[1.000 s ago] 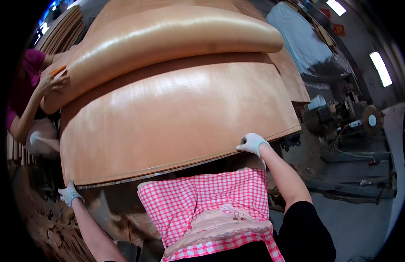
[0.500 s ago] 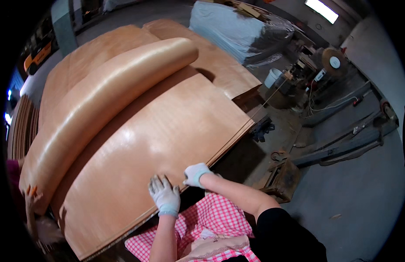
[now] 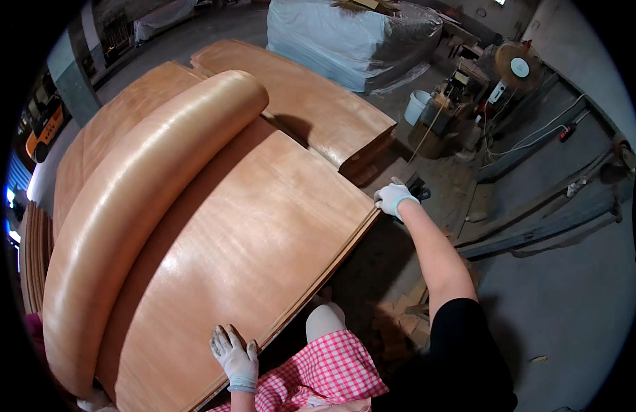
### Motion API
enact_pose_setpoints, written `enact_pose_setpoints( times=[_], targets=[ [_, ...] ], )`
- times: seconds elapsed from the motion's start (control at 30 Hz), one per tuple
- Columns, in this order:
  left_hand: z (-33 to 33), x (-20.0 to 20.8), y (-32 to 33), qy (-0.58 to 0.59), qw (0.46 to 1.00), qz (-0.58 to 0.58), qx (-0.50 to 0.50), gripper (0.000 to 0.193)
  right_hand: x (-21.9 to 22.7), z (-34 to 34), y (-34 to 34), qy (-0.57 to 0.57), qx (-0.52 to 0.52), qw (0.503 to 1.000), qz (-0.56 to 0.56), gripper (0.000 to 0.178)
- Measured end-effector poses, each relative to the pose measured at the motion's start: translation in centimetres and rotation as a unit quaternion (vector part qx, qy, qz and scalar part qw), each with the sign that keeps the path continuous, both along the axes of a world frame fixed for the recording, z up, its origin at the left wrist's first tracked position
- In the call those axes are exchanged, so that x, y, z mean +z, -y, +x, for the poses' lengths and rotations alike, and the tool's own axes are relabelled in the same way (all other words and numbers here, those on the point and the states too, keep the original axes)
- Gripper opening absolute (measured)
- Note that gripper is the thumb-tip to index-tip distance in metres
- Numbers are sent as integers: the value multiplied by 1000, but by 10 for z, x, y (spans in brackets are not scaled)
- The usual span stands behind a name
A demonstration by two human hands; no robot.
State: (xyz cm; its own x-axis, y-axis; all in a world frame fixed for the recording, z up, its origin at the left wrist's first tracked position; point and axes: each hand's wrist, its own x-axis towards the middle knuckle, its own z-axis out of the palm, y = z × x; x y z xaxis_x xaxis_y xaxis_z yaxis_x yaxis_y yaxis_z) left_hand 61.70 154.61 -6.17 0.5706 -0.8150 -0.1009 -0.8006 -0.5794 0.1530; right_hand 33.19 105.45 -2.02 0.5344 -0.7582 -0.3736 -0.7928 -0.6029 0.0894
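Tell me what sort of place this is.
Probably a plywood or veneer workshop: broad, thin wood sheets lie stacked, with a plastic-wrapped pile and what looks like a forklift beyond.

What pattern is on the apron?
The apron has a pink-and-white gingham check, showing best in the head view.

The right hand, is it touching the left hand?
No, the right hand is at the corner of the wooden sheet, apart from the left hand.

A pale wall [image 3: 589,48] rises at right beyond grey floor [image 3: 565,302].
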Motion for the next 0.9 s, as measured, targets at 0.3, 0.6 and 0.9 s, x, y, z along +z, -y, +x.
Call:
enact_pose_setpoints(
  times=[0.3,0.6,0.9],
  targets=[
    [-5,4,1,-7,1000,4,5,72,-48,-17,-22,171,-399,900,-44,36],
    [-40,43,-9,-141,933,-332,4,34,29,69,-244,409,135,902,-32,14],
    [-47,84,-101,-326,784,-529,17,24,83,157,-465,518,256,745,335,11]
  ],
)
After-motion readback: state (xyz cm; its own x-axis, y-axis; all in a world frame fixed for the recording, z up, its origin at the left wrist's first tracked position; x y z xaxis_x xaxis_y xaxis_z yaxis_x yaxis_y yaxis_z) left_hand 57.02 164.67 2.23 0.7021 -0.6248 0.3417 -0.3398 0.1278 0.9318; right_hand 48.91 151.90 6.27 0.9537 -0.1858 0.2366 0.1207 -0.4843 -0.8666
